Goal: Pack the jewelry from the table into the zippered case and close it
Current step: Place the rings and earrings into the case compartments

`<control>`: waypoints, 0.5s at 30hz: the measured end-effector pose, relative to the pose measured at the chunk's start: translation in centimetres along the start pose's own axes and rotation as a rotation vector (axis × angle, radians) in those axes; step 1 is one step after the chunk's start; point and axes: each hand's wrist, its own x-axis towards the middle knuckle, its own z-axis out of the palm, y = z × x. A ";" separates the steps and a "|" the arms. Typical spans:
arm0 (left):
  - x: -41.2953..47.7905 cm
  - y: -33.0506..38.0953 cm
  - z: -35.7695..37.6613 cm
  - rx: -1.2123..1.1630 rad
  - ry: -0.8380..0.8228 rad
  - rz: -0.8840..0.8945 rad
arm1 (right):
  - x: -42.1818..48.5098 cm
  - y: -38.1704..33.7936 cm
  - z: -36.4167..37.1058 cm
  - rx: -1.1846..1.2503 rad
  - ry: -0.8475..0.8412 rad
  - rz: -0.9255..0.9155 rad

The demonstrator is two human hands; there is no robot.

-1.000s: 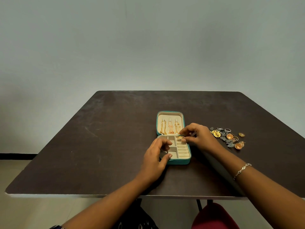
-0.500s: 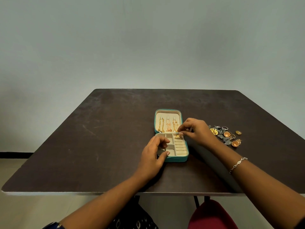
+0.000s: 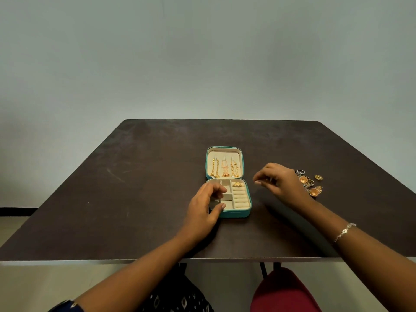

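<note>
Jewelry is split between two places: some already sits in the small teal zippered case with a cream lining point(image 3: 236, 214), the rest lies in a loose heap of gold, copper-toned and silver pieces point(image 3: 309, 183) on the dark brown counter point(image 3: 139, 199) to the right of the case. Nearest the camera, a dark red rounded seat point(image 3: 283, 291) shows below the counter's front edge; the two forearms reach in over that edge, the right one wearing a thin silver chain bracelet point(image 3: 344, 231). The case lies open and flat near the middle of the counter; its near half is divided into small square compartments on the left, which look bare where visible, and a column of padded ring rolls on the right, with a single gold ring point(image 3: 237, 184) seated at the far end of the rolls. The left hand point(image 3: 206, 208) rests on the near left corner of the case, its fingers point(image 3: 219, 190) curled loosely over the compartments and the thumb against the front rim; whether it holds anything I cannot tell. The right hand point(image 3: 279, 183) hovers between case and heap, palm down, thumb and forefinger drawn nearly together; nothing can be made out between them. Farther back, the upright lid half carries three gold chains point(image 3: 224, 169) hanging side by side from hooks; behind the counter stands a plain grey wall point(image 3: 202, 64).
</note>
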 end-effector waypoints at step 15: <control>0.1 -0.1 0.2 0.022 0.008 0.045 | -5.9 8.9 -5.9 -0.053 0.189 0.392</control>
